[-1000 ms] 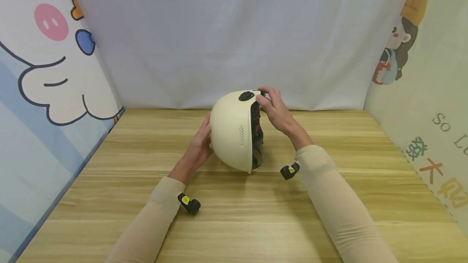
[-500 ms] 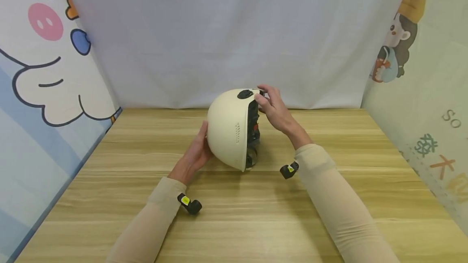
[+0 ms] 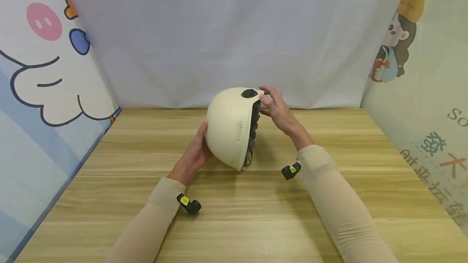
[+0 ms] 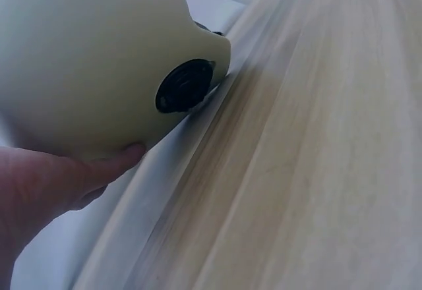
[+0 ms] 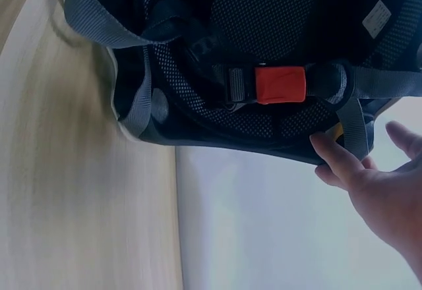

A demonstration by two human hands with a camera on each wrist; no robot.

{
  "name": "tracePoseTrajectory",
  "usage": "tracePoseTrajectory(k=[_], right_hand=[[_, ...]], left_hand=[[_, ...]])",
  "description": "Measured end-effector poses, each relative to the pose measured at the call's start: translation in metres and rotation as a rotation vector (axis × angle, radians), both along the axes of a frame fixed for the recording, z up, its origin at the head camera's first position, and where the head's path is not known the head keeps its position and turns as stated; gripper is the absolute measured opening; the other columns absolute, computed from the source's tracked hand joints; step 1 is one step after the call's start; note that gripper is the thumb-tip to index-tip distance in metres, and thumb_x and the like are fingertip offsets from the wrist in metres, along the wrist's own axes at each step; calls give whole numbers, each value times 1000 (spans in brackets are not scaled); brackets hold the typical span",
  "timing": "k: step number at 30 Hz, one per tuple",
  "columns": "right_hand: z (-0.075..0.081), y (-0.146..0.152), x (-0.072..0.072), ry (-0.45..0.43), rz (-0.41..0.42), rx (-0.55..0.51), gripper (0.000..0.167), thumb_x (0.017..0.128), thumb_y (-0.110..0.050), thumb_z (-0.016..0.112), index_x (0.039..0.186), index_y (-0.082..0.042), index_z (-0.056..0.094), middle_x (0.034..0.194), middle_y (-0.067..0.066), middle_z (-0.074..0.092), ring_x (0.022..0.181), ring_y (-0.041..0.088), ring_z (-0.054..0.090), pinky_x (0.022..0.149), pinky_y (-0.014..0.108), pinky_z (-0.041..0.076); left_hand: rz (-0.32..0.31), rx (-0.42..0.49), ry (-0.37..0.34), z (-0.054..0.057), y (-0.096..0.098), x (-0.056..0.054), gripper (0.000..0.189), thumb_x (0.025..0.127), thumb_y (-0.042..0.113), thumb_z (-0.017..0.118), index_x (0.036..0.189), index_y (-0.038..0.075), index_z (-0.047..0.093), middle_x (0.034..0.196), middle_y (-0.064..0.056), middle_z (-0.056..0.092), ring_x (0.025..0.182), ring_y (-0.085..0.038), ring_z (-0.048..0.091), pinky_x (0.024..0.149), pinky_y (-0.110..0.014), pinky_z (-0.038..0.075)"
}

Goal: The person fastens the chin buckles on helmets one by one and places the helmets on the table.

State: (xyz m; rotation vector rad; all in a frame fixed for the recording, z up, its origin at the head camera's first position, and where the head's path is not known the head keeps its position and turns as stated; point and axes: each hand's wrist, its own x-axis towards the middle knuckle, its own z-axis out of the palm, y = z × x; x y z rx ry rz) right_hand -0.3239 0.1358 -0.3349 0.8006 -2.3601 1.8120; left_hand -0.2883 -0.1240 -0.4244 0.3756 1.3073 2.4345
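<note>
A cream helmet (image 3: 228, 129) is tilted on its side between my hands, crown to the left and opening to the right. My left hand (image 3: 195, 153) holds the crown from the left; in the left wrist view its thumb (image 4: 112, 168) lies along the shell, near a round black pivot (image 4: 186, 87). With thumb and fingers my right hand (image 3: 279, 113) grips the upper rim. The right wrist view looks into the dark padded lining (image 5: 270, 13), where a chin strap (image 5: 389, 82) with a red buckle (image 5: 280, 84) runs across.
The helmet is over a wood-grain table (image 3: 234, 222). A pale curtain (image 3: 234, 35) hangs along its back edge, and printed panels stand at the left (image 3: 47, 80) and right (image 3: 431, 92). Small black cameras are strapped to both wrists.
The helmet's lower rim has swung left, so less of the lining shows in the head view. Both hands stay on the helmet with little movement, while the head view has shifted slightly.
</note>
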Motion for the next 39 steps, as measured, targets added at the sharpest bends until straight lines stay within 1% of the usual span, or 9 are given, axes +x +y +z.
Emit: tracePoseTrajectory(k=[5,10,16,20,23,27,30,34,39], right_hand=[[2,2,1,-22,31,-5,56,96,-42,38,140,-6,41,141,15,13,129,27,19,93,49,39],[2,2,1,-36,37,-5,55,97,-38,37,141,-5,39,142,17,11,131,28,16,93,49,39],[2,4,2,-111,6,-37,62,94,-50,40,141,-10,39,142,13,11,129,25,22,94,47,39],[2,7,2,-143,8,-62,67,92,-53,42,142,-9,35,141,12,12,128,25,25,94,48,38],[2,10,2,-148,26,-66,67,92,-50,42,144,-9,31,141,12,14,128,25,27,94,49,38],[2,16,3,-151,59,-73,64,93,-47,41,145,-11,31,143,9,15,129,25,28,94,50,38],[2,21,4,-142,87,-68,60,93,-43,40,145,-13,31,144,7,14,130,27,26,95,52,35],[2,24,5,-132,104,-40,60,92,-43,39,145,-16,31,144,7,13,130,29,25,95,53,33],[1,24,5,-146,127,-45,61,91,-43,39,145,-17,31,143,7,12,129,30,28,97,53,31]], left_hand=[[14,1,22,0,0,1,63,91,58,39,143,22,32,138,-11,34,124,-27,35,99,-47,24],[11,15,49,-1,0,1,61,91,56,41,143,25,32,138,-10,34,123,-27,35,99,-48,24],[-7,19,173,-3,0,0,64,91,49,48,146,37,20,143,-10,27,126,-29,31,100,-50,22],[-11,10,218,-4,1,1,74,88,52,54,147,37,13,145,-10,23,128,-29,29,101,-49,21],[23,-17,213,-2,1,2,78,86,52,56,148,34,13,145,-10,23,126,-30,30,99,-51,24],[109,-96,192,1,1,5,78,85,49,59,148,32,17,145,-8,24,121,-33,36,91,-55,33],[145,-157,208,2,1,6,75,86,46,58,148,33,17,148,-6,21,120,-34,38,87,-59,33],[150,-192,230,4,0,8,72,88,41,54,149,33,17,149,-6,19,121,-37,38,87,-65,30],[161,-206,222,9,-3,12,71,87,35,53,149,33,18,150,-4,17,120,-38,38,86,-65,32]])
